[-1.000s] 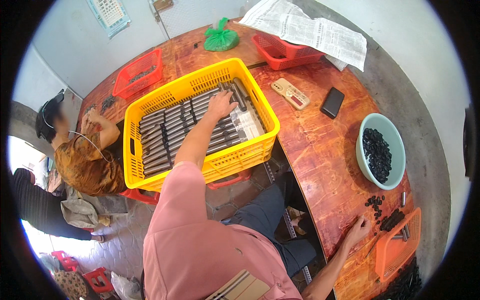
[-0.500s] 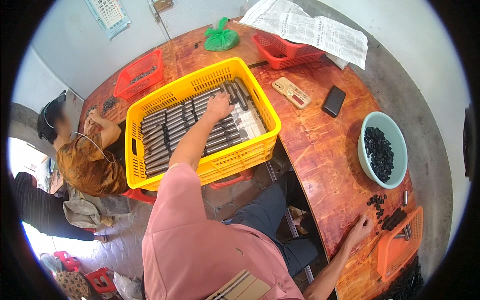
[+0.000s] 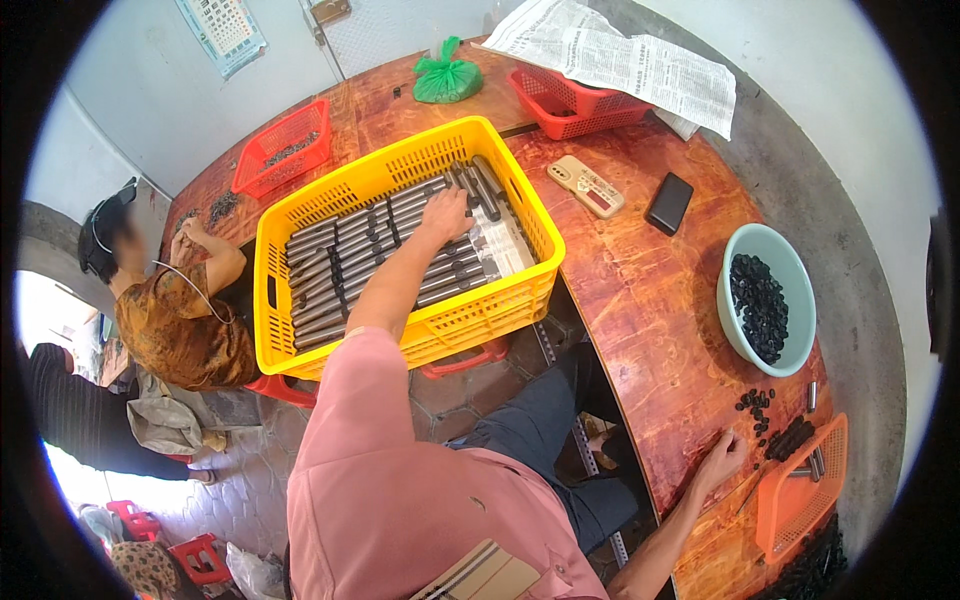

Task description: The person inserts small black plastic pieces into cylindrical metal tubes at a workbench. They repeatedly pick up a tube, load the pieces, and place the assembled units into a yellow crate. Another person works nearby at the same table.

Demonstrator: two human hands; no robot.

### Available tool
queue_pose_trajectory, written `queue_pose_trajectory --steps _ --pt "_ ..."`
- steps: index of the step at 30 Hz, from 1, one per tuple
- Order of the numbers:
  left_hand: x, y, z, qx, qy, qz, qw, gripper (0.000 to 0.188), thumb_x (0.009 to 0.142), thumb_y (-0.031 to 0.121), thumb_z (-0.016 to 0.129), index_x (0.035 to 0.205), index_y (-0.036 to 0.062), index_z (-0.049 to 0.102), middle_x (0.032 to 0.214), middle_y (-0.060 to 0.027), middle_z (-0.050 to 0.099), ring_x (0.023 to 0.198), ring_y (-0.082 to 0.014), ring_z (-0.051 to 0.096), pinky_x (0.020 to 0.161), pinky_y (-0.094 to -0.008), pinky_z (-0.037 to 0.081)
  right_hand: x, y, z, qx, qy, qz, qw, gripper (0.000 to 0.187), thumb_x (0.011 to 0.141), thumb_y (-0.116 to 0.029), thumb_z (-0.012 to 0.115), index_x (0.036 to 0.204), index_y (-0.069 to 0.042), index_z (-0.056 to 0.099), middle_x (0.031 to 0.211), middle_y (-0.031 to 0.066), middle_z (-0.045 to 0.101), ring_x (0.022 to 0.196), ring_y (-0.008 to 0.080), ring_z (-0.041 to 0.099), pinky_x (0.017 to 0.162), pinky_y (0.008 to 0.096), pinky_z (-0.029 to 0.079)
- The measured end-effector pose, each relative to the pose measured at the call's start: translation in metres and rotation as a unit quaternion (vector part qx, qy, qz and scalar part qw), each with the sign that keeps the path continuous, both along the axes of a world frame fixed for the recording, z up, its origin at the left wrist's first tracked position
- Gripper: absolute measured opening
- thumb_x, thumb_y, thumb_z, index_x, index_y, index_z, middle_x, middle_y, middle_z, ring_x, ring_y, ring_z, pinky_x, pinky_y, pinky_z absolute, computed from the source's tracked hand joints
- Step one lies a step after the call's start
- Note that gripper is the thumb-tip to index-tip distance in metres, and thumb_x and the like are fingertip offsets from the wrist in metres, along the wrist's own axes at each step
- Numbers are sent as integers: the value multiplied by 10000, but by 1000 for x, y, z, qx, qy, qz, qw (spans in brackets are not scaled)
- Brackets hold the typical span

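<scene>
My left arm reaches into a yellow plastic crate (image 3: 410, 338) filled with rows of grey metal rods (image 3: 330, 262). My left hand (image 3: 446, 213) is closed at the rods' right ends, its fingertips partly hidden among them. Black rings or sleeves (image 3: 392, 225) sit on the rods in bands. Beside that hand, a few thicker dark-ended rods (image 3: 484, 190) lie at another angle, and newspaper (image 3: 505, 245) shows beneath. My right hand (image 3: 722, 461) rests closed on the wooden table near its edge; what its curled fingers may hold is hidden.
Right of me stand a pale blue bowl (image 3: 808, 320) of black rings and a tilted orange basket (image 3: 800, 500). A phone (image 3: 585, 186), a black case (image 3: 669, 203), red baskets (image 3: 565, 125) under newspaper and a green bag (image 3: 446, 80) lie farther back. A co-worker (image 3: 180, 320) sits left.
My left hand has shifted slightly right and down over the rods. The whole view has moved a little; my right hand stays in place.
</scene>
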State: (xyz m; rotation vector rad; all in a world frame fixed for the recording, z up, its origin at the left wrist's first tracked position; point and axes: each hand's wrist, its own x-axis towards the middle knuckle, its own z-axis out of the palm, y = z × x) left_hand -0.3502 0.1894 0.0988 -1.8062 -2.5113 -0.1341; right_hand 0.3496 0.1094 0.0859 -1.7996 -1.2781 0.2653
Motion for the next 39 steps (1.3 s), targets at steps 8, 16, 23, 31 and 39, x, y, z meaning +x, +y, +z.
queue_pose_trajectory --steps 8,16,23,31,39 --pt "15 -5 20 -53 51 -43 996 496 838 427 734 1064 -13 697 1084 -193 690 1069 -343 658 996 -448 499 -10 -3 10 3 21 -4 1000 371 1046 -246 571 783 -17 446 735 45 377 674 192 346 649 397 356" --pt "33 -21 30 -41 119 -110 986 453 875 463 712 1001 28 725 993 -151 715 1007 -319 681 940 -435 498 1 -2 2 -20 11 1 1000 340 1030 -266 586 855 25 561 783 77 499 718 225 451 699 414 411" --pt "7 -14 17 118 -93 22 988 340 960 261 581 1216 54 666 1263 -178 662 1120 -384 648 937 -505 524 -5 -4 10 -16 -3 7 1000 328 1034 -258 592 854 14 561 788 71 501 711 215 444 684 414 405" --pt "-25 8 -14 51 -69 -52 995 500 1000 226 538 1476 86 468 1579 -143 408 1422 -350 425 1111 -452 439 -4 -2 8 -31 18 9 999 308 1043 -237 567 858 9 566 788 71 506 703 213 444 673 418 409" --pt "0 4 10 -46 -8 -42 998 513 1047 350 485 1459 46 483 1551 -149 454 1420 -324 438 1136 -445 411 -3 -2 4 3 15 4 1000 276 1018 -199 587 864 27 553 791 89 500 728 240 459 697 419 412"
